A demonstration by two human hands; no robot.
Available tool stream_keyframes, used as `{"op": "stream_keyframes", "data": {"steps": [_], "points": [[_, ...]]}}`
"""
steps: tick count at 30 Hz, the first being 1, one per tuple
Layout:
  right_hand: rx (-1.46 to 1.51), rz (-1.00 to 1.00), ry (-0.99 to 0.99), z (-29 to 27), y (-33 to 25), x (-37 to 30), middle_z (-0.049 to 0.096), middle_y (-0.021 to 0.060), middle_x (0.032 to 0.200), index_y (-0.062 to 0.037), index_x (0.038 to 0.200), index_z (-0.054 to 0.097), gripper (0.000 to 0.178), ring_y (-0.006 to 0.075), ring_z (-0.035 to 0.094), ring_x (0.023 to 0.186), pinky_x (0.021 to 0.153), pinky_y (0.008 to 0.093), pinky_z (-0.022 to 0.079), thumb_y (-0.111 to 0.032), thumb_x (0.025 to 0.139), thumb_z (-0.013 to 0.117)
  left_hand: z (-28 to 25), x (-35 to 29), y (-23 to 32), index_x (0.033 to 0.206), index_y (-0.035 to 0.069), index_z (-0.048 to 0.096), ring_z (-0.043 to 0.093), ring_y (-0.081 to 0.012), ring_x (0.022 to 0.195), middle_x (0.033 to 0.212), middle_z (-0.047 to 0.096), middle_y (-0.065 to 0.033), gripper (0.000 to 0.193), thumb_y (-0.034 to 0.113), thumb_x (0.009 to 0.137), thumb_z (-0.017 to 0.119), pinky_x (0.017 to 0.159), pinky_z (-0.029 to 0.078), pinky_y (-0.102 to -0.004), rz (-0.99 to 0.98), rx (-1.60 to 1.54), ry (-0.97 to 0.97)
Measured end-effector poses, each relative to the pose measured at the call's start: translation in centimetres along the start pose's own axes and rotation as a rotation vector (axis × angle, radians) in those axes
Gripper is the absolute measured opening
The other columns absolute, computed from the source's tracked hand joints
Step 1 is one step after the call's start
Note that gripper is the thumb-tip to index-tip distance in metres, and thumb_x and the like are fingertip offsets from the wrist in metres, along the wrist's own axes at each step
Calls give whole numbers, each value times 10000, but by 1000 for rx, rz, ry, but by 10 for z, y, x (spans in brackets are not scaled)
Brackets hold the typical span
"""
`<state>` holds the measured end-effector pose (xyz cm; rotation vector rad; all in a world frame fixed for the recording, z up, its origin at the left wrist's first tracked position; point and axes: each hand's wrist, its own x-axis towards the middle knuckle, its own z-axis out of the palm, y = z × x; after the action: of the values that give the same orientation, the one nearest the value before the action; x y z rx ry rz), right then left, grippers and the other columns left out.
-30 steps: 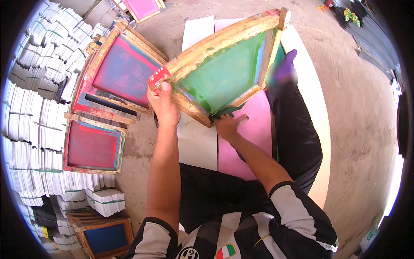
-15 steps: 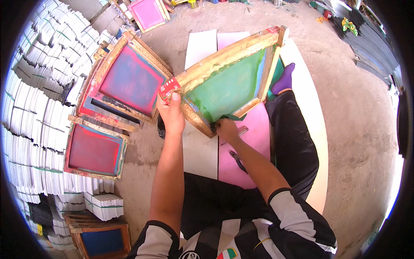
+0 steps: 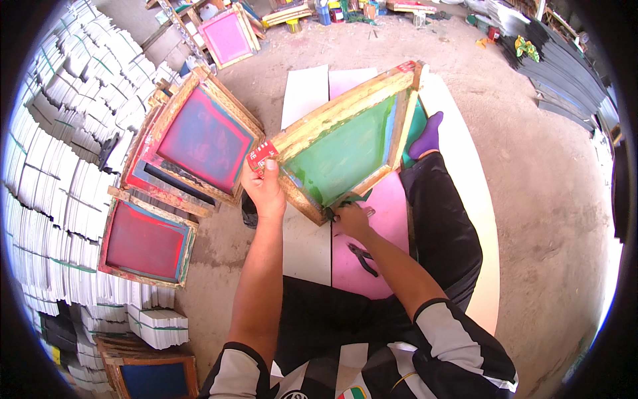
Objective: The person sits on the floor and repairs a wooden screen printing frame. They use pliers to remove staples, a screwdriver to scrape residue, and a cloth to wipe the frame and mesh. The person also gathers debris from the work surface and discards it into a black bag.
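Observation:
My left hand (image 3: 266, 194) is closed around the left corner of a wooden screen-printing frame (image 3: 345, 108), its thumb beside a red printed label (image 3: 261, 154). Tilted above my lap, the frame carries a green mesh (image 3: 342, 156). At its lowest corner my right hand (image 3: 352, 219) is closed on a dark green flap of mesh; the fingertips are partly hidden. Just below that hand, black-handled pliers (image 3: 363, 258) lie on a pink sheet (image 3: 392, 219). A small tool, partly covered by my right hand, shows beside it.
Other screen frames with a blue-red mesh (image 3: 206, 139) and a dark red mesh (image 3: 145, 234) lean at the left. Beyond them rise stacks of white sheets (image 3: 46, 206). My leg in dark trousers (image 3: 442, 213) stretches along the right. Paint cans (image 3: 323, 14) stand at the back.
The frame and both hands appear slightly lower in the picture, as does the whole scene. My right hand has shifted a little around the lower corner, and less of the green flap shows.

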<state>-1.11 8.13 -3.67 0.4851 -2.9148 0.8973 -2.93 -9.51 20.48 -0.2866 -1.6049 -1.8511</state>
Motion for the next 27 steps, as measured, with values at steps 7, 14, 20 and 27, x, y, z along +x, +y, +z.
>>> {"op": "stream_keyframes", "data": {"steps": [7,14,20,27], "points": [[283,122,124,-34,21,-36,700,171,867,-61,890,727,111,398,650,891,790,504,521,-145,833,681,-10,-7,43,1146,14,614,608,-135,963,1076,669,-52,281,255,1007,653,888,471,-305,144,80,273],[169,189,313,-29,50,-60,671,243,907,-13,971,653,126,438,643,912,784,539,498,-128,919,643,-67,-11,92,1054,34,612,559,-111,912,987,625,-21,222,242,1001,668,833,443,-292,217,161,556],[302,250,211,-43,14,-47,672,271,978,15,990,609,135,453,656,931,831,554,482,-113,950,597,-118,-23,105,1100,24,585,577,-129,936,1024,611,-44,257,252,1009,661,846,485,-325,221,172,693],[638,199,274,-36,-55,-26,689,239,973,-5,1101,633,199,413,676,866,799,477,516,-83,920,605,-140,-55,104,1112,30,566,565,-129,963,1057,605,-44,255,235,1004,673,872,480,-321,178,265,758]]}}
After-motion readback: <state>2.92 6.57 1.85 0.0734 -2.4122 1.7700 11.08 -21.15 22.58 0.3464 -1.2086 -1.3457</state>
